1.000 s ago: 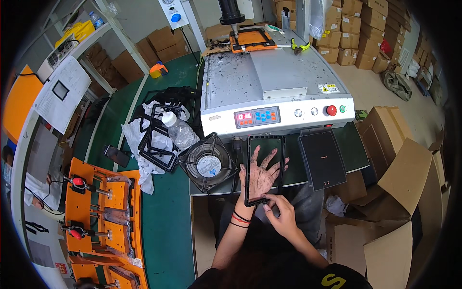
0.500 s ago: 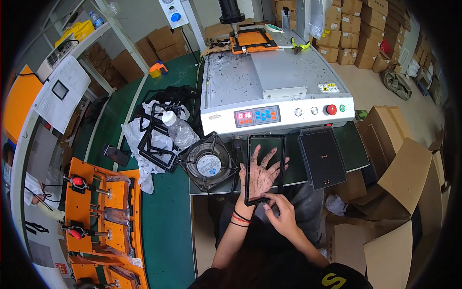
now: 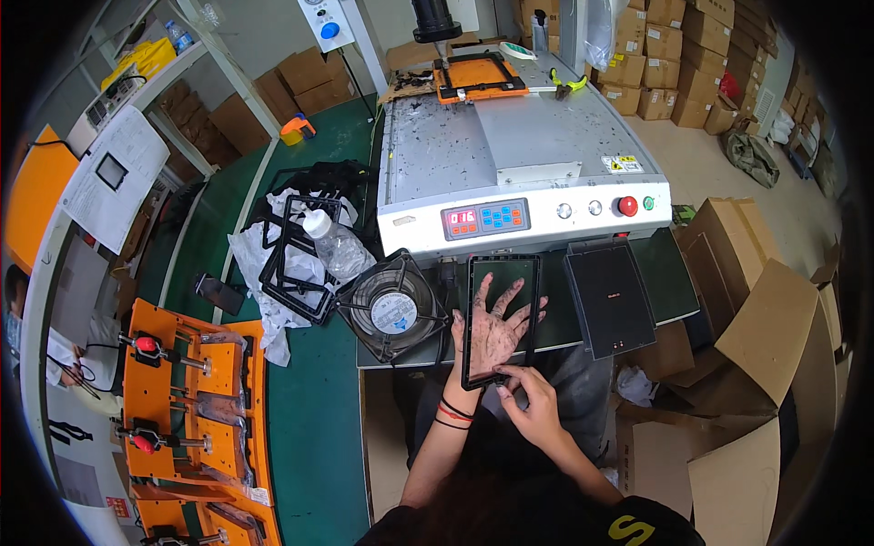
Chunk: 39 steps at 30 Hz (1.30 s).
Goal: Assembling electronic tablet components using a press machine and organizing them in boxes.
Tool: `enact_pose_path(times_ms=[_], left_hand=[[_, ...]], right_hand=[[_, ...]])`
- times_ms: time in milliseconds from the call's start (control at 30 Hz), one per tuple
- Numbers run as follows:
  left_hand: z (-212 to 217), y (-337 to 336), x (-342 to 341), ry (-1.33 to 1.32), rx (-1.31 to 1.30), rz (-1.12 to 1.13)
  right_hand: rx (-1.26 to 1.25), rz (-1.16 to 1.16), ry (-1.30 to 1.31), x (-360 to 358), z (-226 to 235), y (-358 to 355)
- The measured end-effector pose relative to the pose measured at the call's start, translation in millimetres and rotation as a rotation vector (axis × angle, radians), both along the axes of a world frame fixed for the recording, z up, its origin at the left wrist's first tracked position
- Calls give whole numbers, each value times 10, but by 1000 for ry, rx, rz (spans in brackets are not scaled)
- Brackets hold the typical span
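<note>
My left hand (image 3: pixel 496 338) lies palm up beneath a thin black rectangular frame (image 3: pixel 468 328) and holds it up. Its fingers are spread, with the thumb at the frame's left side and fingertips reaching past the right side. Dark smudges cover the palm, which shows through the frame's middle. At the frame's lower edge, my right hand (image 3: pixel 535 408) has thumb and forefinger closed together on the rim near its corner. Whether a small piece sits between those fingers is too small to tell. Both hands are over the bench's front edge.
A black fan (image 3: pixel 393 311) stands left of my hands, a flat black box (image 3: pixel 610 298) to the right. Behind is a grey machine (image 3: pixel 537 223) with a control panel. Black frames (image 3: pixel 296 264), a clear bottle (image 3: pixel 339 247), orange clamp fixtures (image 3: pixel 196 400) and open cartons (image 3: pixel 756 337) surround me.
</note>
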<state>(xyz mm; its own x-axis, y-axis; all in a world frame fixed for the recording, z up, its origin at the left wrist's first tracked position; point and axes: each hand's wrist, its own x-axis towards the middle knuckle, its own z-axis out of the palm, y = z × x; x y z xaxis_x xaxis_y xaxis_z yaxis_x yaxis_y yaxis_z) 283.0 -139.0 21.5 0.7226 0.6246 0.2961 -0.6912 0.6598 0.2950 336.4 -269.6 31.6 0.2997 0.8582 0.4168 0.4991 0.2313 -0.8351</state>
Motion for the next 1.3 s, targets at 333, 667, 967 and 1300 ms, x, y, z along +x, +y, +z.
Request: enact_pose_path(times_ms=[333, 667, 967, 1300], left_hand=[[-33, -50, 2, -15, 7, 8], [-7, 14, 74, 35, -30, 93], [-29, -49, 44, -5, -94, 94], [62, -45, 72, 97, -66, 172]], right_hand=[[-43, 16, -4, 16, 0, -63], [-107, 2, 38, 17, -11, -25], [-81, 54, 62, 40, -60, -78], [-21, 30, 156, -91, -27, -81]])
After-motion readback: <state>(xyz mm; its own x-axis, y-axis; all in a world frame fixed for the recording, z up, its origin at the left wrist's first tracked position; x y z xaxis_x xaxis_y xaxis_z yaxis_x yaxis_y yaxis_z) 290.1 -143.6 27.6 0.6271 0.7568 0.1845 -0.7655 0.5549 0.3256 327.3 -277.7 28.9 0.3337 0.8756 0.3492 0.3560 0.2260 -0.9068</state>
